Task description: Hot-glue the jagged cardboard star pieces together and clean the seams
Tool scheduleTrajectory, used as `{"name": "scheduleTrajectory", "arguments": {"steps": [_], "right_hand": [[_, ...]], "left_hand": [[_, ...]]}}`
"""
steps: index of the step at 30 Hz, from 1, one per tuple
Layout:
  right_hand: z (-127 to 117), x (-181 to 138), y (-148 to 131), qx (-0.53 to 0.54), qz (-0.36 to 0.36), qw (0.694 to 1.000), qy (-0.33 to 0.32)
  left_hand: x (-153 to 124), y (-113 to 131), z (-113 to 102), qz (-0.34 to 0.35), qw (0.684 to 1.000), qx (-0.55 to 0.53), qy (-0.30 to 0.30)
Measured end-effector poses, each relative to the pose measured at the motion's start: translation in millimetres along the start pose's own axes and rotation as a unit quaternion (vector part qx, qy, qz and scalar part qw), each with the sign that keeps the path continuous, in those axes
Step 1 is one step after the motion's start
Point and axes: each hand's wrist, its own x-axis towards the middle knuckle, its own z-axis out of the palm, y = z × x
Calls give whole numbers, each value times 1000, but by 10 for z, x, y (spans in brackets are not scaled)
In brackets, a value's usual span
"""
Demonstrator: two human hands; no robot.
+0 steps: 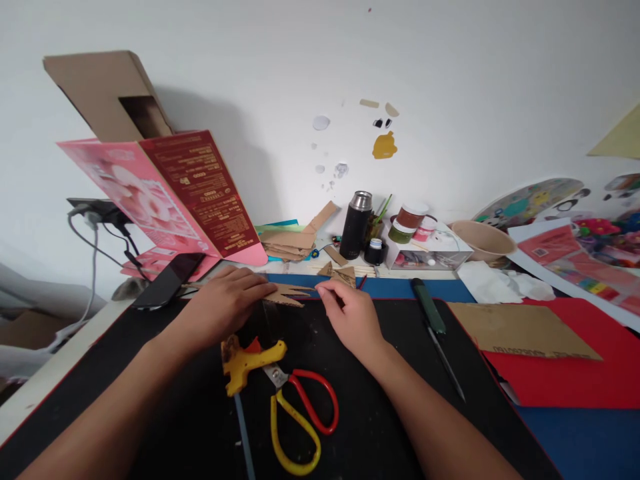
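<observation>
- Our left hand (227,303) lay flat, palm down, pressing the jagged cardboard cutout (287,295) against the black mat (400,373) at its far edge.
- Our right hand (350,313) pinched shut on the cutout's right-hand tips, thumb and forefinger together.
- To do this well, we judged, the left palm should keep the piece from sliding while the right fingers work one point at a time, gently, so the thin tips do not crease.
- Just nearer us lay the yellow glue gun (247,363) and the scissors (300,413), touching each other.
- A green-handled tool (435,327) lay to the right, beside a cardboard sheet (520,330) on red paper (575,380).
</observation>
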Motion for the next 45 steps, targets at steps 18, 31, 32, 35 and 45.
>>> {"name": "scheduleTrajectory", "arguments": {"steps": [18,31,32,35,45], "right_hand": [[6,18,-40,67,47,996,-39],[43,-22,-46,12,30,997,-68],[43,-21,-44,9,27,997,-67],[44,-16,-36,7,26,998,-61],[34,-16,-26,11,27,999,-41]], "left_hand": [[18,17,-44,17,1000,21,6],[28,76,2,8,1000,21,-21],[31,78,1,9,999,20,-24],[35,81,-5,14,999,27,-30],[22,75,25,7,999,31,-17]]}}
